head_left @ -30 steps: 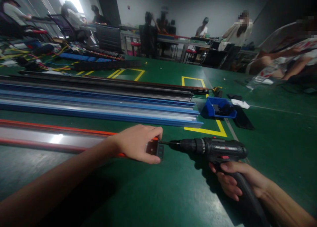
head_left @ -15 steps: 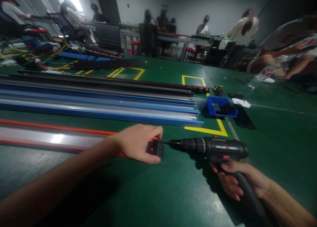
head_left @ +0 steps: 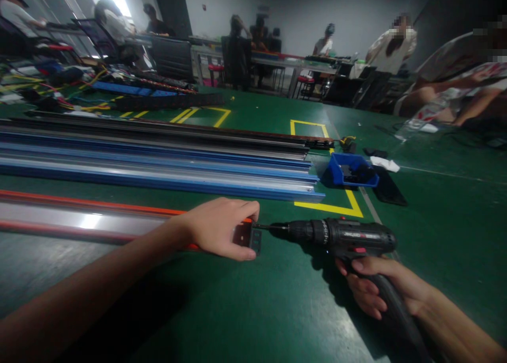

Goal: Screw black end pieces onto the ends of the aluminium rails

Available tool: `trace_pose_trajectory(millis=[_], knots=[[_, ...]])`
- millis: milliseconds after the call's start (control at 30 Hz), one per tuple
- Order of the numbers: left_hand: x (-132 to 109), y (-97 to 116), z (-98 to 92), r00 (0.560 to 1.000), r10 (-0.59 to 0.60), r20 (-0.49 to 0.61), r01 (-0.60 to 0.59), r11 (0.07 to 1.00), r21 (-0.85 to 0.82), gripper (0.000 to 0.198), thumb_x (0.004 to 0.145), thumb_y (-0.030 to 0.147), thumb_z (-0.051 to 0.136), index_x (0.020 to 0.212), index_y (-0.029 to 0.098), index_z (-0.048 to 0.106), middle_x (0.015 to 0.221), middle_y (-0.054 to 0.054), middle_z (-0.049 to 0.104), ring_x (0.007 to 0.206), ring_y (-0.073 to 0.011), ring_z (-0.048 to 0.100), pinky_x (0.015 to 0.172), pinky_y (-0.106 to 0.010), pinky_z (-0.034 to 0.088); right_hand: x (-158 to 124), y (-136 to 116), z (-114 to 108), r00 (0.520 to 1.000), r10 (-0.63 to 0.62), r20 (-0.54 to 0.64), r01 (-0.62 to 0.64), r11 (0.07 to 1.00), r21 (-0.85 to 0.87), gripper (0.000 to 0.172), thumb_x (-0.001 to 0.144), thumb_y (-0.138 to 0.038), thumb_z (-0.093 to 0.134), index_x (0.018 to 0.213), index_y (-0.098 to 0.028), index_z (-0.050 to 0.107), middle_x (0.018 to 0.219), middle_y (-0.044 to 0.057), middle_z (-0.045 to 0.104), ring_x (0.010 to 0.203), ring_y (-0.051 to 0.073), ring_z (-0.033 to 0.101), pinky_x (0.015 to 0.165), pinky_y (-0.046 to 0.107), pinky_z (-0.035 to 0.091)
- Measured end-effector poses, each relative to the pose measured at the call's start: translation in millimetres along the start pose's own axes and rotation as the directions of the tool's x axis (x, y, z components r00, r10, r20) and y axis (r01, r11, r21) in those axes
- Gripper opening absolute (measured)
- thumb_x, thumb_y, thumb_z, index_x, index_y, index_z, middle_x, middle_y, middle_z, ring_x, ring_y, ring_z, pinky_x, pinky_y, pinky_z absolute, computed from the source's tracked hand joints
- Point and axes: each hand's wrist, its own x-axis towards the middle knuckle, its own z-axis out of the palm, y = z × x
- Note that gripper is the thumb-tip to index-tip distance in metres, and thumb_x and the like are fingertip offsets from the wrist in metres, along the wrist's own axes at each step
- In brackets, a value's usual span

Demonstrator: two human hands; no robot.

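My left hand [head_left: 225,228] grips the right end of an orange-edged metal rail [head_left: 91,220], its thumb and fingers around a black end cap [head_left: 255,240]. In my right hand [head_left: 380,286] is a black cordless drill [head_left: 356,239], held by its handle and pointing left. The drill's long thin bit [head_left: 273,227] reaches the upper corner of the end cap, close to my left fingertips. Whether a screw sits at the tip is too small to tell.
Blue metal rails [head_left: 198,175] and black rails [head_left: 178,137] lie behind. A blue bin [head_left: 352,172] holds dark parts, beside a dark flat phone-like slab [head_left: 390,186]. Wires [head_left: 79,96] clutter the far left. A clear bottle [head_left: 425,112] and a person's arms are at the right.
Both hands, the drill and the end cap hold almost the same positions. The whole view has shifted very slightly.
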Motion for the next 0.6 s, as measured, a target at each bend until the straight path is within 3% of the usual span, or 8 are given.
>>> trace_pose_trajectory(millis=[600], knots=[[-1.1,0.0,0.5,1.000,-0.007,-0.001,0.007,1.000,0.006,0.051,0.076,0.063,0.070,0.104,0.024,0.054,0.093,-0.001,0.066,0.078,-0.0205,0.061,0.065,-0.030,0.036,1.2,-2.5,4.5,1.000,-0.008,-0.016,0.008,1.000,-0.005,0.022,0.089,-0.029,0.068,0.100,-0.011,0.075,0.056,-0.006,0.050,0.040,0.006,0.043,0.044,0.023,0.053]])
